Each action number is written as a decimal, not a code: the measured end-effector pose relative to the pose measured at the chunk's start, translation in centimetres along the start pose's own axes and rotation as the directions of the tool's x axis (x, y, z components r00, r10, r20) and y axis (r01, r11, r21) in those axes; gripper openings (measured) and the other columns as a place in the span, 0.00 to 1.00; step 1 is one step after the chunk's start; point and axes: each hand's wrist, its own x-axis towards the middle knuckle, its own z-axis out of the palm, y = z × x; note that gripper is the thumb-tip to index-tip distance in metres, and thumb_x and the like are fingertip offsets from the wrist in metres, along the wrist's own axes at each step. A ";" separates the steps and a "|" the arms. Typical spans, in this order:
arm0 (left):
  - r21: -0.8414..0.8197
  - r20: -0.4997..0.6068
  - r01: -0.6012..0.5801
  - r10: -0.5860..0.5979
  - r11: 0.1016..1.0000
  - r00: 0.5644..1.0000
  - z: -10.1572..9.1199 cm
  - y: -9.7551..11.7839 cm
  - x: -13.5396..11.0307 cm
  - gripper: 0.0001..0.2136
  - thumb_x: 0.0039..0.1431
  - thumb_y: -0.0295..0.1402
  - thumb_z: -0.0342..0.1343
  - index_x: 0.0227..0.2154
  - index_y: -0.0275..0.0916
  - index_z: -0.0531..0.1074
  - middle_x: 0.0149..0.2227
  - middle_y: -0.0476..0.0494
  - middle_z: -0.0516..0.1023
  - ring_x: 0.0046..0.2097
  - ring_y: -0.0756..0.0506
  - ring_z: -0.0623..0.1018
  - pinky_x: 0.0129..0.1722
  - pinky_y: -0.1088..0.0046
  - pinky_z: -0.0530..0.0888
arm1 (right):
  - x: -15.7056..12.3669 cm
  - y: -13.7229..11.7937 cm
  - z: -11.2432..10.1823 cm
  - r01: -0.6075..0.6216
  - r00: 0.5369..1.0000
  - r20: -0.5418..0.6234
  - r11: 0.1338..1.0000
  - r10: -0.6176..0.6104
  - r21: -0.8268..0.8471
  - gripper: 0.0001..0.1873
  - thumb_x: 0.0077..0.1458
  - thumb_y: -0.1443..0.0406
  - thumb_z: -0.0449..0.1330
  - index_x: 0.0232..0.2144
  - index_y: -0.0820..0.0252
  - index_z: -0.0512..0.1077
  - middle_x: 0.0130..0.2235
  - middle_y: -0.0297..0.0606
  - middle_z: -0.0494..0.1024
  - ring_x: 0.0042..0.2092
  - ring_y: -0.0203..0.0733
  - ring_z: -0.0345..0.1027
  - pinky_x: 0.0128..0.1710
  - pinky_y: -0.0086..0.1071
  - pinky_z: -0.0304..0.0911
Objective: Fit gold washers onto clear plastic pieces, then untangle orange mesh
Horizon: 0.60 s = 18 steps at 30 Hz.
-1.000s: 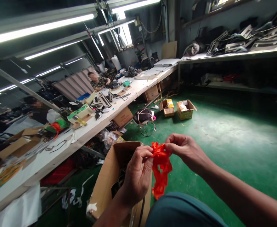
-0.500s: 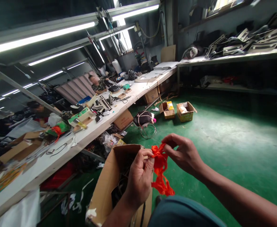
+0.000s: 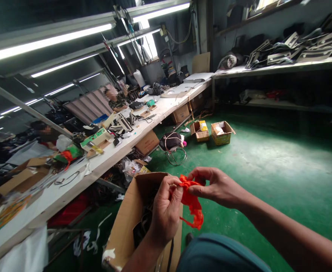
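Observation:
A crumpled strip of bright orange-red, thin material [image 3: 192,204] hangs between my two hands; whether it is cloth or plastic I cannot tell. My left hand [image 3: 167,211] pinches its upper left edge between thumb and fingers. On the other side, my right hand [image 3: 212,185] is closed on the upper right part, thumb below and fingers above. The lower end dangles loose in ragged folds. Beneath my left forearm stands an open cardboard box [image 3: 126,211] with dark items inside, partly hidden by my hand and arm.
A long white workbench [image 3: 103,162] with tools, parts and cartons runs along the left; two people sit behind it. A round stool [image 3: 175,145] and two small boxes [image 3: 221,134] stand on the green floor [image 3: 268,162]. Another table [image 3: 276,68] at the right back holds piled dark pieces.
My right hand has come down and slightly left, closer to my left hand. The orange-red material is more bunched at the top, and its loose end has swung left.

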 end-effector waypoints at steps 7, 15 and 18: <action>0.022 0.053 -0.033 0.031 0.999 0.998 -0.4 -0.1 -0.2 0.06 0.70 0.36 0.48 0.40 0.41 0.67 0.43 0.44 0.69 0.45 0.46 0.71 0.48 0.68 0.71 | 0.6 0.8 -1.3 -0.045 0.999 0.003 0.992 0.045 0.117 0.20 0.51 0.52 0.72 0.32 0.65 0.76 0.28 0.35 0.74 0.30 0.35 0.61 0.31 0.29 0.55; 0.355 0.102 -0.180 0.153 0.917 0.983 -0.7 0.2 0.9 0.02 0.64 0.30 0.56 0.39 0.39 0.70 0.39 0.45 0.74 0.38 0.48 0.74 0.38 0.73 0.72 | 0.5 0.9 -0.1 -0.071 0.997 -0.001 0.996 0.072 0.047 0.22 0.53 0.51 0.70 0.32 0.64 0.73 0.28 0.30 0.68 0.29 0.33 0.56 0.29 0.27 0.50; 0.409 0.093 -0.247 0.229 0.879 0.969 -0.9 0.4 1.1 0.02 0.63 0.28 0.57 0.34 0.39 0.70 0.38 0.45 0.73 0.40 0.48 0.74 0.40 0.73 0.71 | 0.4 1.2 0.6 -0.043 0.999 0.010 0.991 0.042 0.130 0.21 0.52 0.53 0.72 0.34 0.63 0.71 0.28 0.29 0.68 0.30 0.32 0.56 0.29 0.27 0.51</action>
